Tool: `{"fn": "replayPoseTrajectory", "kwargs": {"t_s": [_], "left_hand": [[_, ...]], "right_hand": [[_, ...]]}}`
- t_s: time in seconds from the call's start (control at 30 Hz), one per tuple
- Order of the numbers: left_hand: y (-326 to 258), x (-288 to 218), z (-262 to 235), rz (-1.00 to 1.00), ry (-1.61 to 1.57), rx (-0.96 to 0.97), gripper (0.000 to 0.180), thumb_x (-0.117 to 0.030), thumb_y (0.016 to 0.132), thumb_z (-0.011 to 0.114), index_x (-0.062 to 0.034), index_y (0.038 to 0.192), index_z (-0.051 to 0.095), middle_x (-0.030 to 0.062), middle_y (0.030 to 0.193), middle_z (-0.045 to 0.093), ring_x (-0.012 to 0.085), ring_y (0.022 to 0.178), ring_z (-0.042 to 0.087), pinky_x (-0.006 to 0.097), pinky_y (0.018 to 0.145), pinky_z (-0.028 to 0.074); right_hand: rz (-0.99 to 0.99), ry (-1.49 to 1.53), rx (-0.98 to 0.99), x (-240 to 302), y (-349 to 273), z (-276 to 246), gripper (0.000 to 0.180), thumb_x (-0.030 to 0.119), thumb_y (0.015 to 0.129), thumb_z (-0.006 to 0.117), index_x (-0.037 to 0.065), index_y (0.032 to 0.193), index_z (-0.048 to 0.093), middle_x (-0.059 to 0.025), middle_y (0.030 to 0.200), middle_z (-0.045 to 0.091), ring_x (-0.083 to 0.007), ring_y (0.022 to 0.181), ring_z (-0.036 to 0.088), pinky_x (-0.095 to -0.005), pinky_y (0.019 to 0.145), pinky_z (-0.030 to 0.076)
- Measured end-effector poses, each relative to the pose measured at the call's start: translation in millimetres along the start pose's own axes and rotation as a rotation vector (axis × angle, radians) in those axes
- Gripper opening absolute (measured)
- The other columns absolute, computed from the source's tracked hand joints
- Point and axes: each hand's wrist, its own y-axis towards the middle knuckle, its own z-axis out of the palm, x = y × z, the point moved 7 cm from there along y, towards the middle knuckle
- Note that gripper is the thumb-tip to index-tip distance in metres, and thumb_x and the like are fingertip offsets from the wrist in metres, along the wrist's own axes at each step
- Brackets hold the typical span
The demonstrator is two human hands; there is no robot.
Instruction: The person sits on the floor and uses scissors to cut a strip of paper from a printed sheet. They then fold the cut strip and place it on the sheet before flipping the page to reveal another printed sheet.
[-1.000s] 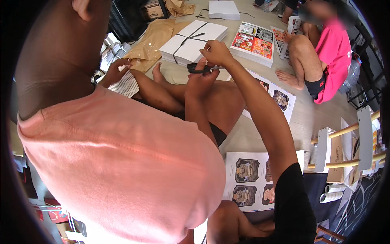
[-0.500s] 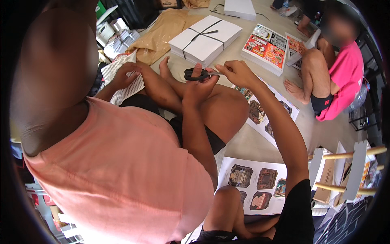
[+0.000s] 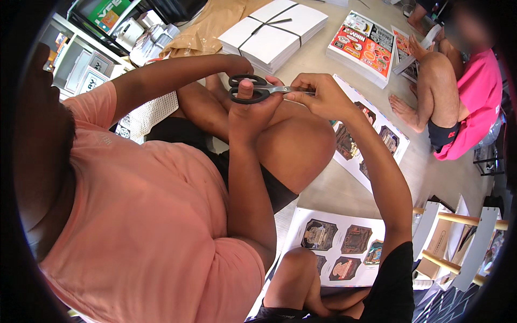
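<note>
A pair of black-handled scissors [image 3: 253,95] is held up over a bent knee, between me and a person in a salmon shirt [image 3: 151,226] who sits close on my left. My right hand [image 3: 319,98], on a black-sleeved arm that comes up from the lower right, pinches the metal blade end. The other person's hand [image 3: 249,116] is at the handles with a thumb through a loop. That person's second hand [image 3: 237,64] rests just behind the scissors. My left hand is not visible.
Printed picture sheets lie on the floor by my knee [image 3: 344,242] and beyond the bent leg [image 3: 377,134]. Further off are a banded stack of white paper [image 3: 274,27], a colourful printed stack [image 3: 363,46] and brown paper [image 3: 210,27]. A person in pink [image 3: 474,107] sits at right, near wooden frames [image 3: 458,237].
The view has drawn closer to the scissors. My right hand now sits at the blade end to the right of the handles, and the other person's thumb is through a loop.
</note>
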Motion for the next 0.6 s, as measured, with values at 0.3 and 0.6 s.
{"fn": "replayPoseTrajectory", "kwargs": {"t_s": [0.3, 0.6], "left_hand": [[16.4, 12.8, 2.9, 0.038, 0.018, -0.022, 0.030, -0.023, 0.087, 0.071, -0.0033, 0.110, 0.067, 0.0133, 0.109, 0.065, 0.0253, 0.101, 0.059, 0.038, 0.087, 0.046], [24.8, 8.4, -1.9, 0.069, 0.027, -0.009, 0.027, -0.021, 0.088, 0.071, -0.0036, 0.108, 0.068, 0.0121, 0.106, 0.066, 0.0237, 0.098, 0.061, 0.036, 0.085, 0.048]], "right_hand": [[-0.146, 0.004, -0.141, -15.0, -0.4, 2.4, 0.028, 0.022, 0.082, 0.075, -0.004, 0.092, 0.068, -0.0179, 0.079, 0.066, -0.0269, 0.070, 0.063, -0.0363, 0.066, 0.049], [-0.093, -0.062, -0.221, 1.2, -17.0, -11.6, 0.027, 0.021, 0.081, 0.077, -0.004, 0.086, 0.068, -0.0158, 0.078, 0.065, -0.0277, 0.066, 0.061, -0.0371, 0.063, 0.048]]}}
